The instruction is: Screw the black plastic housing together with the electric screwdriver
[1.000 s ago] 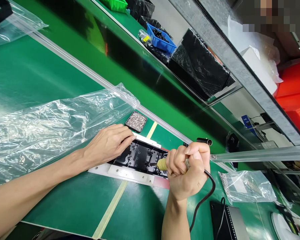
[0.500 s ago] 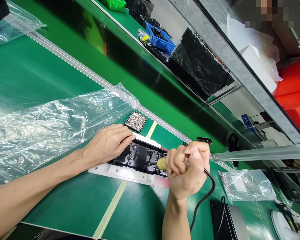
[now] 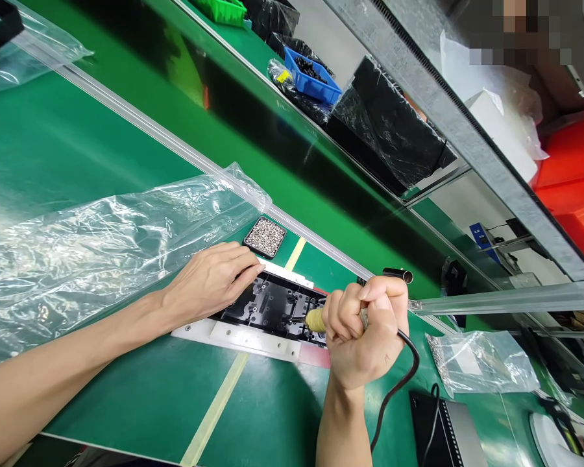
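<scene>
The black plastic part [image 3: 272,298] lies in the middle of the table [image 3: 146,415], between the white rails of a holder [image 3: 253,338]. The rails run along its near and far sides, likely so it cannot slide. The right hand [image 3: 367,331] makes a tight fist around a corded tool [image 3: 315,320]. The thin tip points left, at the part's right half; that grip seems good for steady pushing. The black cord [image 3: 417,359] hangs down on the right, away from the part.

The left hand [image 3: 217,279] rests over the part's left end, perhaps to hold it down. Its fingers are bent, but I cannot tell if they pinch anything. Just past them, a small black tray [image 3: 258,251] full of tiny metal bits [image 3: 267,235] sits close, maybe for easy reach. A clear plastic bag [image 3: 126,240] spreads out to the left. Far off, a blue bin [image 3: 327,95] holds black pieces.
</scene>
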### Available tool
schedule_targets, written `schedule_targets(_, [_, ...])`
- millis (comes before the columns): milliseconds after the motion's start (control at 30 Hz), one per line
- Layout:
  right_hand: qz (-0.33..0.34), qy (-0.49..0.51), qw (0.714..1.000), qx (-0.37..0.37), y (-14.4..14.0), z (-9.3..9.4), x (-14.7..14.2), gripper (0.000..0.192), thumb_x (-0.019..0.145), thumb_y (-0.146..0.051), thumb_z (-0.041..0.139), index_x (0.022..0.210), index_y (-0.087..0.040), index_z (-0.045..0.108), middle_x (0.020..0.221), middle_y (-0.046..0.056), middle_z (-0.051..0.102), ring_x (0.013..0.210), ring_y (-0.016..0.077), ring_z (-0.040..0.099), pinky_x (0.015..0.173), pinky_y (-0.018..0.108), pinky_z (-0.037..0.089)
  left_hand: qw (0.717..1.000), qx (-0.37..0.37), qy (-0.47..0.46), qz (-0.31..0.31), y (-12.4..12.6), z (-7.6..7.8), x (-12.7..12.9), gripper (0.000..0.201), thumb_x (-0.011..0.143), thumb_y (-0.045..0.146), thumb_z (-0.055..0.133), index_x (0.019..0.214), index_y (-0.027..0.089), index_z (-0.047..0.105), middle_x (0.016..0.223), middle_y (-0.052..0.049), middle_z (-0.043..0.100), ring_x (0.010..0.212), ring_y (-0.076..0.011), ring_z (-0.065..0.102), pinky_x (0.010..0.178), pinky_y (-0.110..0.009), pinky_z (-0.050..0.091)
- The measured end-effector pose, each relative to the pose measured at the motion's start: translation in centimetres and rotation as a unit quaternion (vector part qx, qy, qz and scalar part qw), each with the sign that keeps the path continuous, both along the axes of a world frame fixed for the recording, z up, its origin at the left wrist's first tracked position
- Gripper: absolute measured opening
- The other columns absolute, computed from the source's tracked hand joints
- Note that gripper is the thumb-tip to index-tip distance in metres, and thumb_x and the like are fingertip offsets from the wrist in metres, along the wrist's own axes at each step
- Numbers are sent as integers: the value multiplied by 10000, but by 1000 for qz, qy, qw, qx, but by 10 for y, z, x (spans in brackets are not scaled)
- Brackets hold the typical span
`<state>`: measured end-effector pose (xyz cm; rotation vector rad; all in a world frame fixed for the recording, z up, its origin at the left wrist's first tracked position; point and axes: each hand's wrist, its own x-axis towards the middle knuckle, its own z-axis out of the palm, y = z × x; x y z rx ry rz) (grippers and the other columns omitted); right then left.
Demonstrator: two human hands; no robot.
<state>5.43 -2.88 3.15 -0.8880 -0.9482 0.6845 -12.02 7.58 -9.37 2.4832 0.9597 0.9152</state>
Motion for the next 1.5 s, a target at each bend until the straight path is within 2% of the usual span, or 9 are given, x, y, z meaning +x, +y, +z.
schedule_targets(300, [18, 0, 1000, 12, 0, -2, 0, 255, 1068, -201, 374, 869, -210, 533, 535, -97, 206, 418, 31, 150, 420, 103, 265, 1000, 4, -3, -2, -1, 1, 0, 335, 1124, 338, 419, 928, 176, 637, 853, -20, 635, 795, -193, 553, 775, -372, 419])
schedule_targets(567, [-1, -10, 1000, 5, 0, -2, 0, 219, 1054, -197, 394, 868, -214, 508, 530, -106, 211, 412, 32, 142, 411, 105, 262, 1000, 9, 0, 1, -1, 1, 1, 338, 1127, 345, 419, 931, 178, 638, 851, -19, 633, 795, -192, 554, 775, -376, 416])
schedule_targets(1133, [11, 4, 1000, 11, -1, -1, -1, 248, 1054, -174, 375, 864, -205, 531, 528, -99, 217, 414, 28, 146, 420, 102, 266, 1000, 6, -1, -2, 0, 1, 0, 354, 1126, 357, 413, 940, 172, 651, 865, -30, 647, 802, -195, 570, 774, -369, 420])
schedule_targets(1500, [2, -24, 1000, 6, 0, -3, -1, 229, 1063, -209, 381, 872, -217, 506, 530, -108, 204, 408, 35, 133, 408, 109, 262, 1000, 1, 0, 4, -1, -1, -1, 373, 1126, 364, 397, 935, 170, 650, 868, -43, 661, 804, -199, 579, 779, -376, 428])
